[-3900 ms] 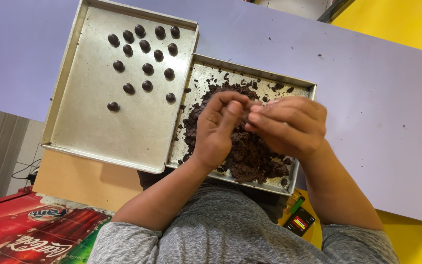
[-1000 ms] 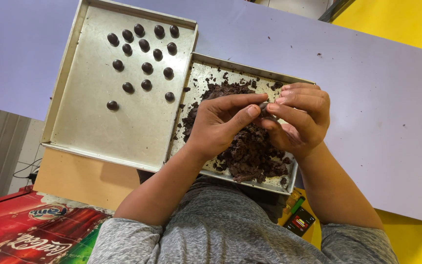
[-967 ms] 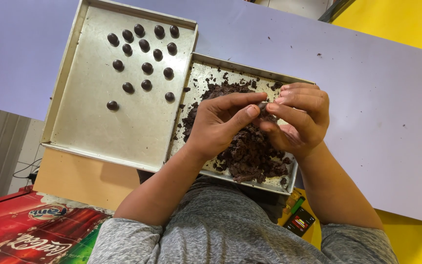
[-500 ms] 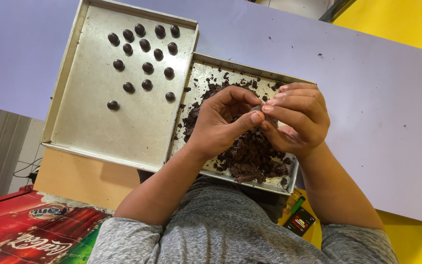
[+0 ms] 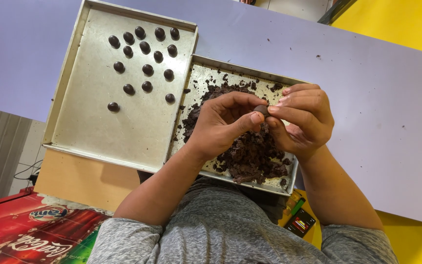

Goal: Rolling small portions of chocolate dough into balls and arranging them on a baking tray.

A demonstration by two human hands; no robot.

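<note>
Fingertips [image 5: 256,117] of the left hand [image 5: 221,124] and the right hand [image 5: 301,117] are pinched together around a small dark dough ball [image 5: 261,109], which is held between them above the smaller metal tray [image 5: 289,183]. A heap of dark crumbly dough [image 5: 250,154] is seen in that tray, directly under the hands. Just beside it, touching along one edge, a larger metal tray [image 5: 98,132] is laid, and finished dark balls [image 5: 145,58] are set in loose rows at its far end. Both trays are carried by a pale purple table [image 5: 377,122].
</note>
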